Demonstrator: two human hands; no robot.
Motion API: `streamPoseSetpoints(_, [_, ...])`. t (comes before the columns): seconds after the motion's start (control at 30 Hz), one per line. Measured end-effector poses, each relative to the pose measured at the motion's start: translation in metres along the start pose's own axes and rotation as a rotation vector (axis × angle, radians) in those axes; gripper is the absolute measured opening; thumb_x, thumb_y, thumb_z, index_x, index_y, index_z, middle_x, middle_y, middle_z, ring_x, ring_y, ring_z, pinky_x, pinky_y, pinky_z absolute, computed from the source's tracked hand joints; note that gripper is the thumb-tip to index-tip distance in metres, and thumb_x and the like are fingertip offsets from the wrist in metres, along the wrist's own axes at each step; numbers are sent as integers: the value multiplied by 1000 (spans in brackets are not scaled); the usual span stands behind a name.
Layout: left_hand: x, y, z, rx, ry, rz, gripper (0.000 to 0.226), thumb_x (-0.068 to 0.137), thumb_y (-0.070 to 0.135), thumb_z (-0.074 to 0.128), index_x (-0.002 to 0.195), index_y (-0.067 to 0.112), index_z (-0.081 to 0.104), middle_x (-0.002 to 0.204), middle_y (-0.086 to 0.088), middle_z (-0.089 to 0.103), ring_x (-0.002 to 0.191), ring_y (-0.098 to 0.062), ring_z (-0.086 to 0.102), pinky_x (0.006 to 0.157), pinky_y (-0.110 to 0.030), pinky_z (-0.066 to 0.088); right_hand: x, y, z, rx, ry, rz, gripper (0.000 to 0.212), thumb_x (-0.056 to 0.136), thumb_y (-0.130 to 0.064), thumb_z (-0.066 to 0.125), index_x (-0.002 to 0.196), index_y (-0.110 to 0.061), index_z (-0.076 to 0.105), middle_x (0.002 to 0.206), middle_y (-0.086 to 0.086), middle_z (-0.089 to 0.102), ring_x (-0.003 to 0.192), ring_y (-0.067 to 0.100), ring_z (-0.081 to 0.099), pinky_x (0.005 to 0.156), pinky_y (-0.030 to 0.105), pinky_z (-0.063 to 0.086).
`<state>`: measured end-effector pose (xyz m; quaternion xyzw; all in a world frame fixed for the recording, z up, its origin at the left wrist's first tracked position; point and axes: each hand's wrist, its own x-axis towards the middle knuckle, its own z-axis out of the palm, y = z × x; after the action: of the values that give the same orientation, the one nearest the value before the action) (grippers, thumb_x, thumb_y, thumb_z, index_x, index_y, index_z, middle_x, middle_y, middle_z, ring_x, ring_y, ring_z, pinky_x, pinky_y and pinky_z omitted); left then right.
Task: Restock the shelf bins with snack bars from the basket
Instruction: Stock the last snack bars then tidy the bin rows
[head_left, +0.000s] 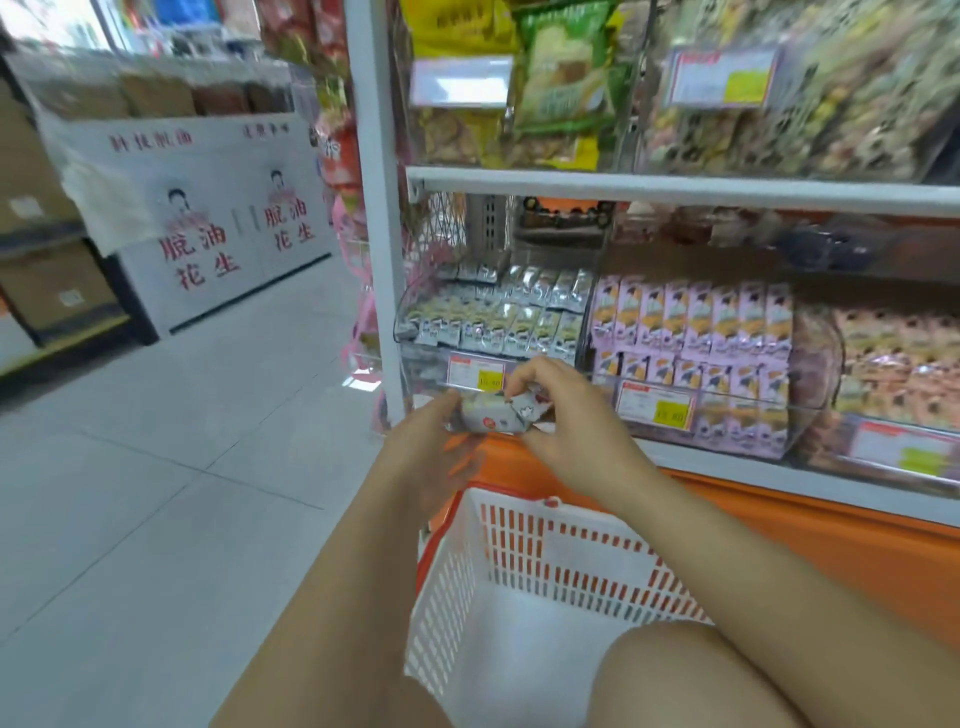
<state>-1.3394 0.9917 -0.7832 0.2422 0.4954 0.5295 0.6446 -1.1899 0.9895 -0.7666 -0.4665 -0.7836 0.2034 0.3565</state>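
White-wrapped snack bars (493, 415), a small bundle at centre frame, are gripped by curled fingers of left hand (431, 447) and right hand (566, 415), just below the clear plastic shelf bin (431, 371). The white slatted plastic basket (545, 551), lower centre, shows nothing inside, so this is likely the last load.

Red characters 脱油花生 appear twice on the white stand (218, 223) at left; its top-edge lines and the price tags (655, 405) fronting the bins (423, 382) blur beyond reading.
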Motion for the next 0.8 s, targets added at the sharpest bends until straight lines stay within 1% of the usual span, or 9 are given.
streamPoseSetpoints(0.07, [-4, -7, 2, -138, -64, -6, 12, 95, 17, 54, 102, 10, 59, 89, -6, 60, 79, -14, 59, 60, -19, 51, -5, 4, 0, -38, -20, -25, 42, 78, 9, 59, 93, -27, 46, 108, -5, 48, 99, 9, 45, 78, 22, 37])
streamPoseSetpoints(0.17, [-1, -10, -4, -239, -54, 96, 44, 93, 7, 55, 134, 16, 43, 98, -8, 65, 81, -16, 66, 63, -22, 53, -8, 9, -1, -10, -26, -13, 37, 82, 1, 63, 101, -28, 49, 113, -8, 49, 102, 2, 44, 81, 6, 34])
streamPoseSetpoints(0.23, [-1, -9, -8, -234, -44, 145, 54, 91, 2, 57, 139, 18, 38, 103, -11, 67, 85, -18, 69, 65, -24, 55, -7, 11, 0, 81, -16, 47, 37, 82, -8, 69, 106, -29, 49, 116, -9, 51, 106, 3, 48, 83, 8, 39])
streamPoseSetpoints(0.33, [-2, -10, -9, -120, -67, 171, 44, 88, 6, 62, 129, 13, 46, 112, -16, 66, 96, -24, 68, 70, -26, 55, -4, 13, 1, 200, 97, 167, 33, 84, -11, 69, 105, -28, 50, 112, -9, 57, 102, 9, 58, 84, 25, 50])
streamPoseSetpoints(0.4, [-1, -10, -10, 51, -96, 187, 27, 87, 11, 64, 112, 8, 54, 114, -16, 65, 100, -23, 66, 76, -28, 54, -3, 12, -1, 284, 193, 234, 31, 86, -8, 66, 104, -27, 49, 107, -12, 57, 97, 7, 59, 83, 24, 51])
streamPoseSetpoints(0.47, [-3, -12, -10, 169, -139, 190, 14, 86, 11, 65, 98, 7, 59, 107, -15, 64, 94, -20, 63, 79, -31, 55, -1, 9, -2, 355, 253, 271, 30, 89, -5, 62, 106, -26, 49, 102, -19, 53, 90, 1, 61, 81, 26, 54])
streamPoseSetpoints(0.6, [1, -10, -4, 187, -134, 214, 10, 84, 11, 68, 93, 9, 63, 98, -15, 65, 82, -21, 62, 91, -43, 52, 2, 0, -3, 403, 239, 268, 27, 90, -11, 61, 110, -28, 52, 102, -19, 55, 89, 7, 65, 85, 34, 55])
streamPoseSetpoints(0.7, [7, -1, 8, 162, -139, 262, 9, 84, 10, 68, 84, 12, 60, 89, -13, 63, 79, -23, 58, 82, -38, 49, 8, -4, -1, 454, 176, 273, 49, 92, -18, 61, 131, -41, 43, 111, -25, 51, 86, 12, 68, 85, 38, 56])
streamPoseSetpoints(0.8, [17, 8, 21, 244, -173, 337, 12, 85, 18, 70, 92, 14, 62, 98, -10, 66, 90, -24, 62, 84, -39, 47, 21, -1, -2, 520, 185, 316, 66, 92, -13, 60, 144, -40, 28, 131, -10, 45, 86, 0, 64, 88, 27, 54])
